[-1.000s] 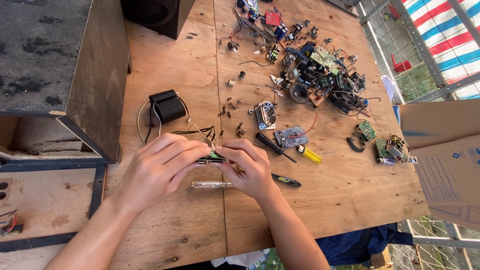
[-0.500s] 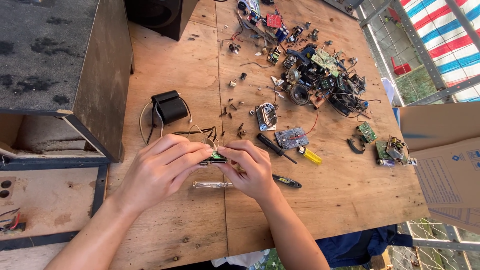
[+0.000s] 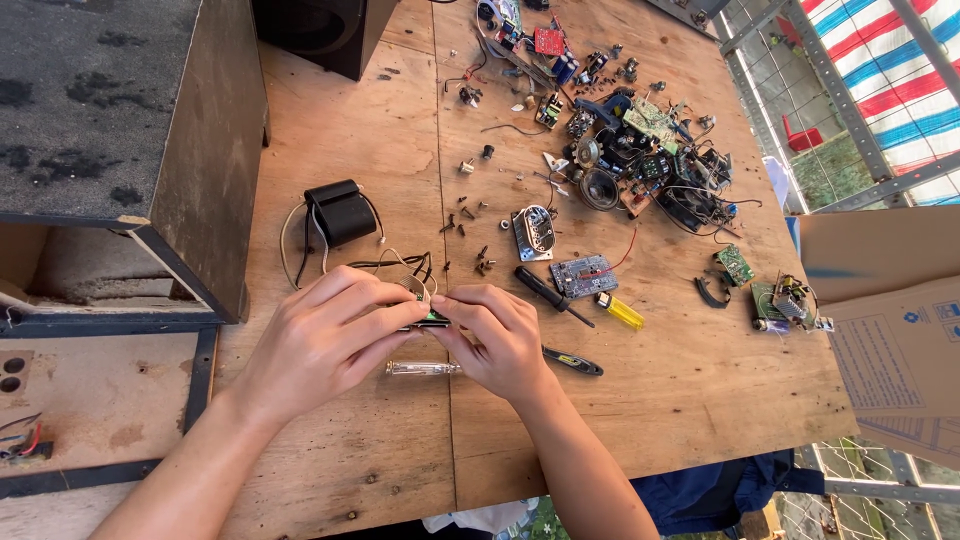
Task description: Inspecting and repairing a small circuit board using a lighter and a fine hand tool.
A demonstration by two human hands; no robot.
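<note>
The small green circuit board (image 3: pixel 432 317) is almost wholly covered by the fingers of the left hand (image 3: pixel 325 340) and right hand (image 3: pixel 495 335), so its shape and how it is gripped cannot be told. At twelve o'clock the black speaker cabinet (image 3: pixel 320 30) is cut off by the top edge. The small dark screws (image 3: pixel 470 225) scattered on the plywood table (image 3: pixel 650 400) are too small to tell apart.

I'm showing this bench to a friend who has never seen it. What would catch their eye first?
Probably the two hands meeting at the middle of the wooden table: the left hand and right hand pinch a small green circuit board between their fingertips. Next, the heap of electronic parts at the far right, and the big dark speaker box on the left.
</note>
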